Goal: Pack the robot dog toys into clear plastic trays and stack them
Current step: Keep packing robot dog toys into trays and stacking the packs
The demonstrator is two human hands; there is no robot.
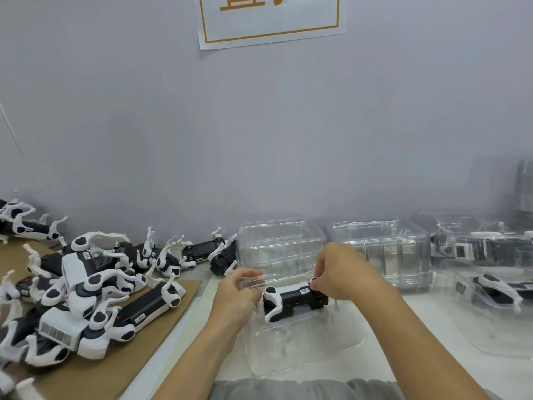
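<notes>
White table point(403, 319) | both hands (curled) grip robot dog point(294, 298)

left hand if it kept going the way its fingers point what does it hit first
Probably the clear tray stack just beyond the fingertips of the left hand; depth is hard to judge, and the toy dog sits right beside it.

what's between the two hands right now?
Head view: one robot dog toy, gripped at its ends by left hand and right hand, over a clear tray.
</notes>
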